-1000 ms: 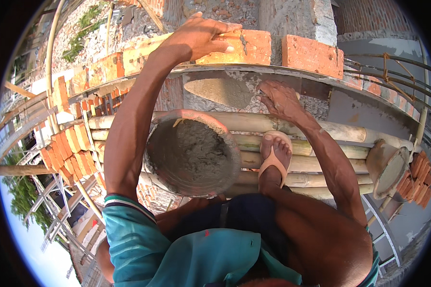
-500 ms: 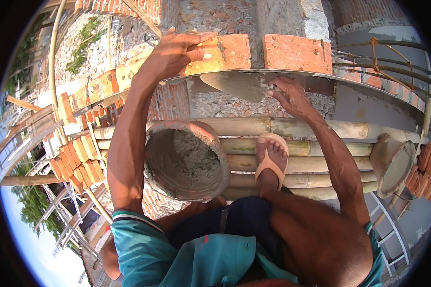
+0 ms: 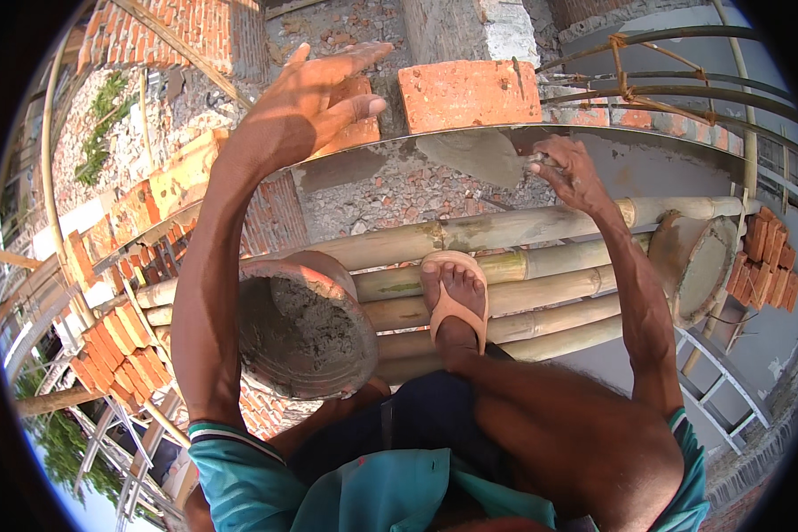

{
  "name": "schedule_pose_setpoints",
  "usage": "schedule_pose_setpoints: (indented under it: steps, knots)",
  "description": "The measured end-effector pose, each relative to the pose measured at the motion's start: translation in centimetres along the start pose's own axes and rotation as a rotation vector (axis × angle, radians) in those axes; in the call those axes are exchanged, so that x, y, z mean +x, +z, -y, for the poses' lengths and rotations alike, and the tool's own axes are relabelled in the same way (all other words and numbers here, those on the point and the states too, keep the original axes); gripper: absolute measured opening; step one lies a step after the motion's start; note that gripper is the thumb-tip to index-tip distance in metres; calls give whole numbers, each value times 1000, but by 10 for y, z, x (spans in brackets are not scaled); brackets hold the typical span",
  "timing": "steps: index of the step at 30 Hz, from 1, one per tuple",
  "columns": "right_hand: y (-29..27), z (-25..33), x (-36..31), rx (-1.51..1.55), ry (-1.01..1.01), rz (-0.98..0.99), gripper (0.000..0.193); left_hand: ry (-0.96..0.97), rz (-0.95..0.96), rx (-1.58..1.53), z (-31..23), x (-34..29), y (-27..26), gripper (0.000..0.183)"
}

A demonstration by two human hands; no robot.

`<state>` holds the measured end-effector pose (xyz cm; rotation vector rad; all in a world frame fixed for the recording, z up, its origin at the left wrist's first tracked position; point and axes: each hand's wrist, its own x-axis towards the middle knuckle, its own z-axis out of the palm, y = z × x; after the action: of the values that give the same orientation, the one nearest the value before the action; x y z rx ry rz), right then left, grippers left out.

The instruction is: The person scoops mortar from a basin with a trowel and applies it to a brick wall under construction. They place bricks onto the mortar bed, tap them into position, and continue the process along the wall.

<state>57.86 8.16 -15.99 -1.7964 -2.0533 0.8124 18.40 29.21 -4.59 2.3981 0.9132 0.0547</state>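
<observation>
My left hand (image 3: 301, 115) is open, fingers stretched out and thumb apart, over an orange brick (image 3: 356, 135) on the wall top. The hand hides most of that brick; whether it touches is hard to tell. A second orange brick (image 3: 470, 97) lies to its right, across a narrow gap. In my right hand (image 3: 572, 173) is a trowel (image 3: 474, 155), its grey, mortar-smeared blade pointing left along the near wall face, just below the second brick. My fingers close around its handle, which is mostly hidden.
Near my left forearm, a round tub (image 3: 332, 269) holds wet mortar (image 3: 324, 332). Bamboo poles (image 3: 550, 230) form the platform under my sandalled foot (image 3: 457, 301). Another tub (image 3: 665, 257) and stacked bricks (image 3: 765, 257) stand right; more bricks (image 3: 120, 355) lie left. Bamboo strips (image 3: 683, 93) project at upper right.
The view has shifted right. My left hand has moved right over its brick, fingers now stretched out instead of resting around it. The trowel has slid right along the wall, beneath the second brick.
</observation>
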Motion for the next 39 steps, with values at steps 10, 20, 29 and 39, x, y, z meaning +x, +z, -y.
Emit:
schedule_pose_setpoints:
  steps: [10,20,29,39]
  knots:
    - [-55,-28,-16,-131,-11,-22,32,-90,174,-160,-59,78,32,57]
    - [-102,30,-43,-291,-181,-47,30,23,55,-31,-39,68,25,75]
    - [-113,192,-18,-420,-180,-365,28,-275,-88,41,10,-129,-150,64]
    - [-72,187,30,-695,-255,-367,25,-916,-168,-480,0,-385,-98,74]
